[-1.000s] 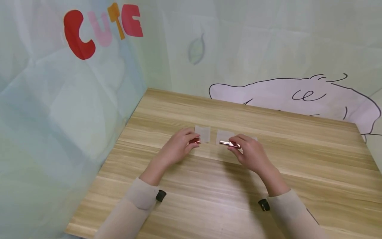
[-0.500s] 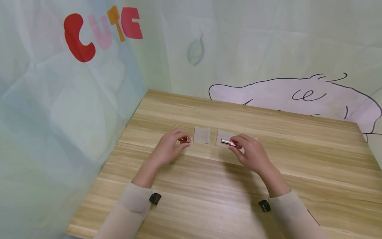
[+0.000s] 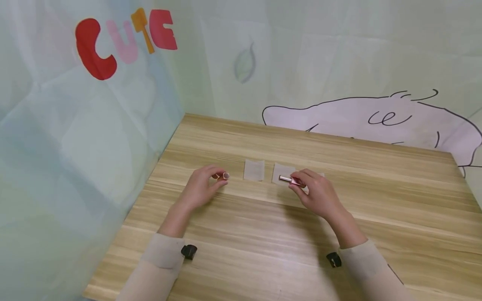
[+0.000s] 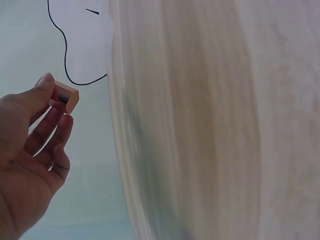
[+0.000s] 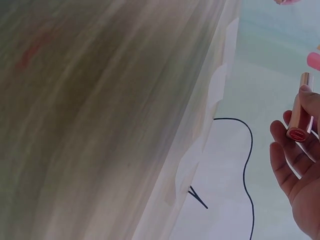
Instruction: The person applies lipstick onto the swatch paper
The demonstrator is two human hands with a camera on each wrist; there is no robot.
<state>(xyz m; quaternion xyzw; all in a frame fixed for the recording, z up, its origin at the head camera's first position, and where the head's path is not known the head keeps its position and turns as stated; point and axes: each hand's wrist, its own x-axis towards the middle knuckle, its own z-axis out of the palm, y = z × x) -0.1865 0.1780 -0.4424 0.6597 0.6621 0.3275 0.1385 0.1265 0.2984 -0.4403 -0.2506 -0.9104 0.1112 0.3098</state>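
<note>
My left hand (image 3: 199, 187) pinches a small rose-gold lipstick cap (image 3: 225, 176) between thumb and fingers, its hollow end turned to the right. In the left wrist view the cap (image 4: 73, 100) shows flat sides and a dark inside. My right hand (image 3: 317, 191) holds the lipstick tube (image 3: 285, 179), whose shiny metal inner end points left. A red label marks the tube's base (image 5: 298, 134) in the right wrist view. The two pieces are apart, both held above the wooden table (image 3: 248, 234). Part of the tube is hidden by my right fingers.
A pale thin square (image 3: 254, 170) lies on the table between my hands. A second pale square (image 3: 278, 169) lies partly under my right hand, and the edge of another pale piece shows beyond it. Printed cloth walls (image 3: 226, 96) border the table's back and left.
My left hand has moved left with the cap, away from the tube and off the left square, and the cap's hollow end has come into view. My right hand has barely moved.
</note>
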